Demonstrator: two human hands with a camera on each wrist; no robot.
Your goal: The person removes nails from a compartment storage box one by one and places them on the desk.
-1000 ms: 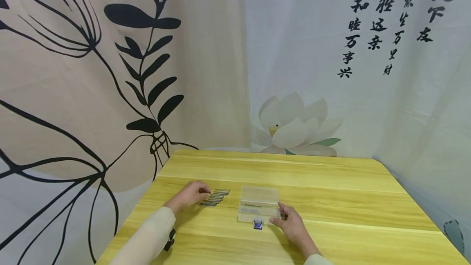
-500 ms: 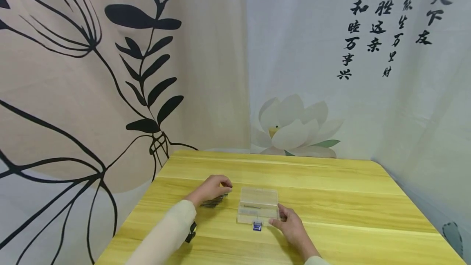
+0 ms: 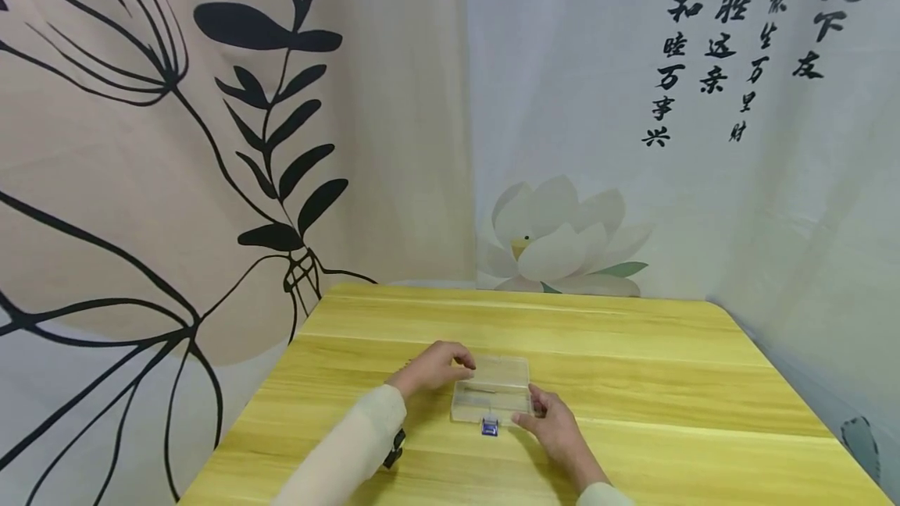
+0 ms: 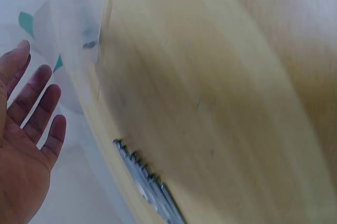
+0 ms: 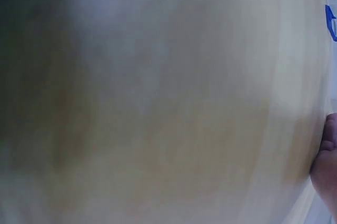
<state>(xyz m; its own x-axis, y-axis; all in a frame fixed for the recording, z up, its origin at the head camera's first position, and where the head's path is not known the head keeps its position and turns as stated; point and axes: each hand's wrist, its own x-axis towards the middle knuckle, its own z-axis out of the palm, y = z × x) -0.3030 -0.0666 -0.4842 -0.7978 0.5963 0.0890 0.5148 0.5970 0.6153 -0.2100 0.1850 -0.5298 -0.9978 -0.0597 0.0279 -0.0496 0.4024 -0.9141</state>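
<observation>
A clear plastic box (image 3: 490,416) lies on the table with its lid (image 3: 501,369) raised back; a blue clasp (image 3: 489,425) shows at its front. Inside is at least one thin dark piece. My right hand (image 3: 557,426) grips the box's right side, thumb in front and fingers behind. Over the box's left edge hovers my left hand (image 3: 437,366), thumb and index tips near each other; whether something is between them is hidden. Several thin metal rods (image 4: 150,186) with knobbed ends lie in a row below the left hand, mostly covered by it in the head view.
The yellow wooden table (image 3: 668,381) extends around the box on all sides. A printed curtain (image 3: 408,139) hangs behind its back edge. A dark band (image 3: 395,447) is worn under the left wrist.
My left hand has moved right, from beside the row of metal rods, across them, to the left edge of the box. The right hand has stayed on the box.
</observation>
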